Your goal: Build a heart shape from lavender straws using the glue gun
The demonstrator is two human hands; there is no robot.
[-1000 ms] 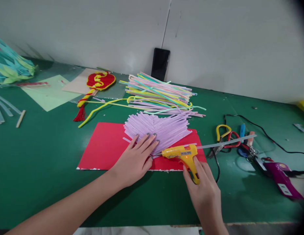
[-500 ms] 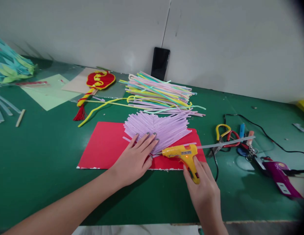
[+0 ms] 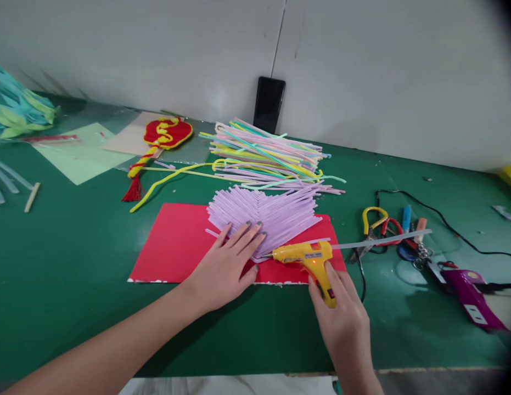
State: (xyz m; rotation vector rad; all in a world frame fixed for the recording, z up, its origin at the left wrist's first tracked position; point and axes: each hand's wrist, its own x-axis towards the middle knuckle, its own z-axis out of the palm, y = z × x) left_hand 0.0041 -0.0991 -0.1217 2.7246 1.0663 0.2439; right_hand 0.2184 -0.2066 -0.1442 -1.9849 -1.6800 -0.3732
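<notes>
Lilac pipe cleaners [image 3: 275, 216] lie side by side in a heart-like shape on a red sheet [image 3: 168, 241]. My left hand [image 3: 228, 263] rests flat over their lower left part, its fingers spread. In my right hand [image 3: 341, 307] is a yellow hot glue gun [image 3: 307, 257], gripped by its handle, with a small orange light showing. Its nozzle points left at the lower tip of the lilac shape, close to my left fingers; whether it touches I cannot tell. A long translucent glue stick [image 3: 382, 240] sticks out of the gun's back.
Behind the red sheet lies a pile of coloured pipe cleaners [image 3: 271, 156], with a phone [image 3: 269, 104] leaning on the wall. Scissors [image 3: 372, 227], a black cord [image 3: 440, 219] and a purple strap-like item [image 3: 471, 299] are at right. A red-and-yellow fan-shaped ornament [image 3: 167, 134] lies at back left.
Both hands and the glue gun stay nearly in place. The back end of the glue stick has shifted very slightly to the right, and the whole view has moved a little.
</notes>
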